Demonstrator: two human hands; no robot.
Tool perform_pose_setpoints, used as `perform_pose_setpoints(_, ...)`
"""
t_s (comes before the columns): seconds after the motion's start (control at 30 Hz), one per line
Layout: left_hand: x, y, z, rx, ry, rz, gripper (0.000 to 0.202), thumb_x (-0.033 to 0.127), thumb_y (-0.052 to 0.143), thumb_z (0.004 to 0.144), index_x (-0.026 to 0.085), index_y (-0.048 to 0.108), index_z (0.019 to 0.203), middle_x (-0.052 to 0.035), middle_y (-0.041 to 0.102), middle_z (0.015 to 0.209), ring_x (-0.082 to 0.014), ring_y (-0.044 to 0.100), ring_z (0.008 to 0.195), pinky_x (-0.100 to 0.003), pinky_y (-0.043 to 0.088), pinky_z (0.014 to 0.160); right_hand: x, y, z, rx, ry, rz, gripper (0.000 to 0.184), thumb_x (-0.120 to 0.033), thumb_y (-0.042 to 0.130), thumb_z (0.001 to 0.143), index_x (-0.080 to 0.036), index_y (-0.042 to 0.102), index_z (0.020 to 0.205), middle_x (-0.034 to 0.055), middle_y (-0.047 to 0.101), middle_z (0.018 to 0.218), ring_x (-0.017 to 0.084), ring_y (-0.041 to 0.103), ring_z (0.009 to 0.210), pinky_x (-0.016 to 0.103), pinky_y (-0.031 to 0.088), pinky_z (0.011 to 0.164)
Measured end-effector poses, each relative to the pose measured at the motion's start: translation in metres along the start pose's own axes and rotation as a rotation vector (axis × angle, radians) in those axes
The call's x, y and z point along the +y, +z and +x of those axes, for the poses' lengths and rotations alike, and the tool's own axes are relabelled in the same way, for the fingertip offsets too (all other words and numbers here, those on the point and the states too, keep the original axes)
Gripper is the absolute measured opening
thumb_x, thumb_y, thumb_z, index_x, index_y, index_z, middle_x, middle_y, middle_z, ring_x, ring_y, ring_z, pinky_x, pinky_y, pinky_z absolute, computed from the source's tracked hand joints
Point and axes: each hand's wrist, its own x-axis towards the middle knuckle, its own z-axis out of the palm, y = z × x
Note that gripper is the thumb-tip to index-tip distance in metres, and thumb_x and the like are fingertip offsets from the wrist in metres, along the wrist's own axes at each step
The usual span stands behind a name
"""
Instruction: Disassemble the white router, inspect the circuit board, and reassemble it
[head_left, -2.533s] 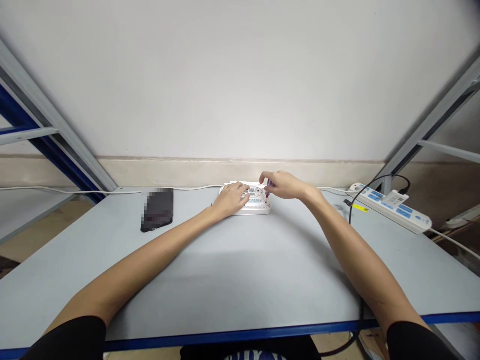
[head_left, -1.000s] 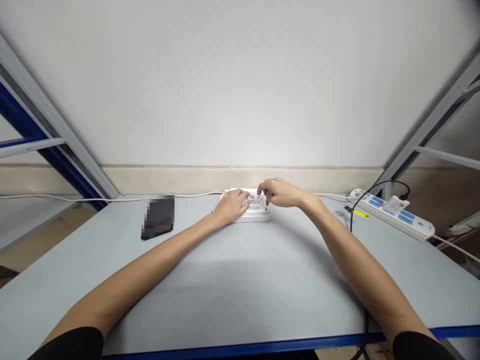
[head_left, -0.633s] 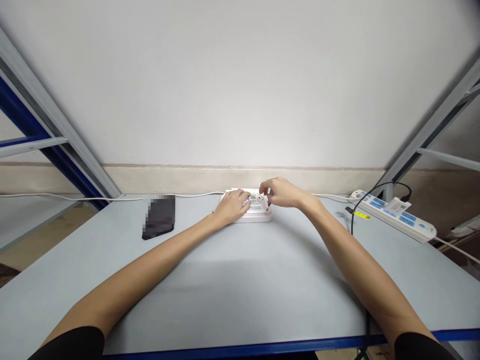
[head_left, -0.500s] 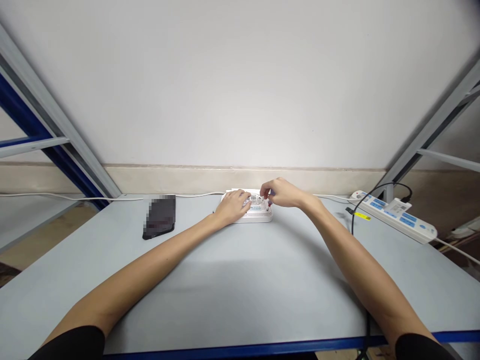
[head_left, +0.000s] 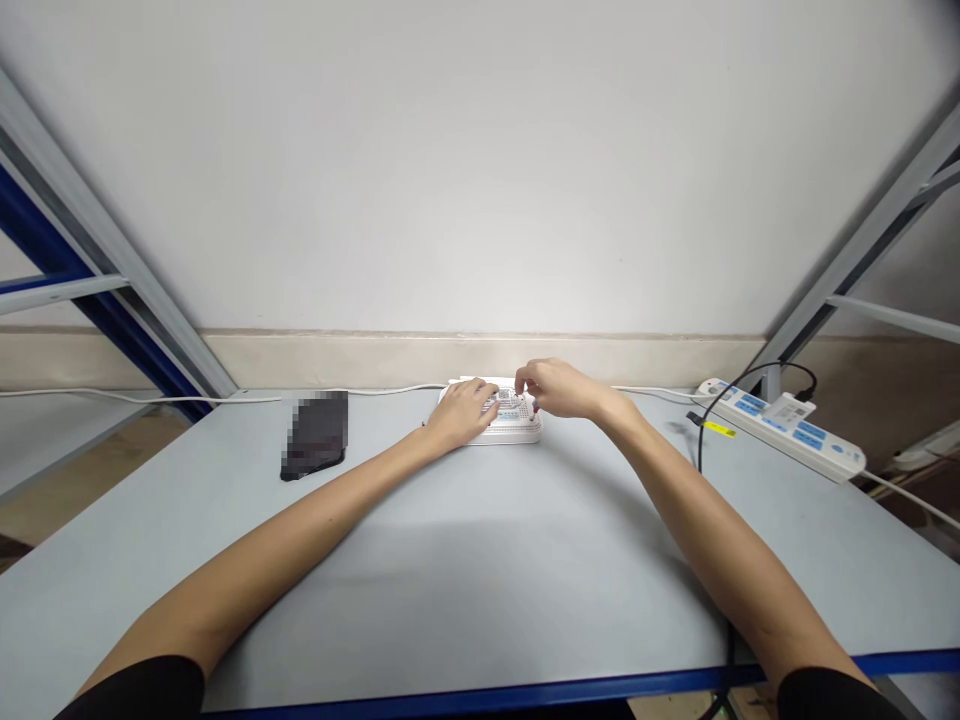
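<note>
A flat white box-like board (head_left: 504, 437) with rows of small dots and a printed label lies at the far side of the table. My left hand (head_left: 461, 410) rests over its left part, fingers spread and open, covering that area. Above its right end, my right hand (head_left: 559, 387) bends down with the fingertips pinched together. Whatever they hold is too small and hidden to make out. A little red and dark piece (head_left: 535, 407) stands on the board just under the right fingers.
A dark phone-like slab (head_left: 319, 435), partly pixelated, lies on the left. At the right is a white power strip (head_left: 784, 430) with a black cable (head_left: 701, 450) and yellow tag. A white cord runs along the wall behind; metal posts flank the table (head_left: 450, 600).
My right hand has shifted slightly, its fingertips drawing a little lower and closer to the board. The left hand stays on the board. The whole view has shifted slightly.
</note>
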Motion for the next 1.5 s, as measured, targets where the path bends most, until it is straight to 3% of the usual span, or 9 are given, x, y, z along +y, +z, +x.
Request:
perform_pose_setpoints(0.2,-0.001,0.000,0.000,0.004,0.006,-0.003,0.028,0.034,0.042,0.094,0.022,0.058,0.114,-0.0079,0.062,0.111,-0.0235,0.059,0.104,-0.040,0.044,0.093,0.009,-0.003,-0.002,-0.047,-0.017,0.024,0.038,0.001,0.049,0.071,-0.018,0.068,0.099,0.0063,0.067,0.095,0.016,0.059,0.084,0.021,0.038,0.066)
perform_pose_setpoints(0.33,-0.002,0.001,0.000,0.011,0.008,0.000,0.029,0.034,0.042,0.094,0.022,0.058,0.115,-0.0079,0.062,0.111,-0.0233,0.059,0.105,-0.039,0.044,0.093,0.006,-0.005,-0.004,-0.063,0.061,0.031,0.021,-0.016,0.048,0.086,-0.018,0.066,0.097,0.0062,0.070,0.082,0.019,0.061,0.087,0.022,0.038,0.064)
perform_pose_setpoints(0.43,-0.002,0.002,0.000,0.014,0.010,0.006,0.028,0.034,0.042,0.094,0.022,0.058,0.115,-0.0081,0.061,0.112,-0.0235,0.058,0.105,-0.039,0.044,0.093,-0.004,-0.006,-0.004,-0.017,0.124,-0.119,0.031,-0.028,0.039,0.095,-0.016,0.064,0.083,0.0104,0.069,0.075,0.022,0.061,0.080,0.026,0.034,0.060)
perform_pose_setpoints(0.6,-0.001,0.001,0.000,0.012,0.010,0.007,0.028,0.034,0.042,0.094,0.021,0.058,0.114,-0.0084,0.062,0.110,-0.0239,0.059,0.104,-0.040,0.044,0.093,-0.005,-0.007,-0.005,-0.024,0.087,-0.095,0.021,-0.019,0.039,0.093,-0.019,0.059,0.099,0.0046,0.070,0.074,0.019,0.059,0.073,0.025,0.032,0.059)
perform_pose_setpoints(0.8,-0.001,0.001,0.000,0.010,0.005,0.003,0.028,0.034,0.042,0.094,0.022,0.058,0.115,-0.0079,0.062,0.111,-0.0235,0.059,0.104,-0.039,0.045,0.093,0.010,-0.008,-0.005,-0.074,0.044,0.045,0.021,-0.013,0.044,0.088,-0.022,0.058,0.099,0.0026,0.071,0.087,0.016,0.060,0.081,0.022,0.034,0.063)
perform_pose_setpoints(0.9,-0.001,0.001,0.000,0.011,0.005,0.004,0.028,0.034,0.042,0.094,0.022,0.058,0.115,-0.0080,0.061,0.111,-0.0236,0.059,0.104,-0.039,0.044,0.093,0.006,-0.007,-0.004,-0.047,0.121,-0.040,0.020,-0.020,0.041,0.092,-0.020,0.061,0.090,0.0055,0.070,0.083,0.019,0.060,0.082,0.024,0.033,0.062)
perform_pose_setpoints(1.0,-0.001,0.001,0.000,0.010,0.004,0.007,0.029,0.034,0.042,0.094,0.022,0.058,0.115,-0.0083,0.061,0.112,-0.0238,0.059,0.104,-0.039,0.044,0.093,0.001,-0.007,-0.004,-0.020,0.159,-0.110,0.033,-0.028,0.034,0.096,-0.018,0.060,0.078,0.0089,0.068,0.077,0.020,0.059,0.076,0.027,0.031,0.059)
perform_pose_setpoints(1.3,0.000,-0.001,0.000,0.006,0.003,0.013,0.029,0.034,0.042,0.094,0.022,0.058,0.115,-0.0084,0.061,0.113,-0.0236,0.058,0.106,-0.040,0.045,0.094,0.006,-0.013,-0.009,-0.099,0.077,0.029,0.027,-0.012,0.041,0.087,-0.021,0.061,0.103,0.0041,0.070,0.085,0.019,0.058,0.085,0.023,0.035,0.063)
perform_pose_setpoints(1.5,0.000,-0.001,0.000,0.009,0.009,0.023,0.029,0.035,0.041,0.094,0.022,0.058,0.115,-0.0079,0.062,0.112,-0.0231,0.059,0.105,-0.039,0.045,0.093,0.000,-0.013,-0.007,-0.082,0.143,-0.004,0.028,-0.020,0.034,0.094,-0.020,0.061,0.101,0.0058,0.070,0.084,0.020,0.059,0.081,0.025,0.033,0.060)
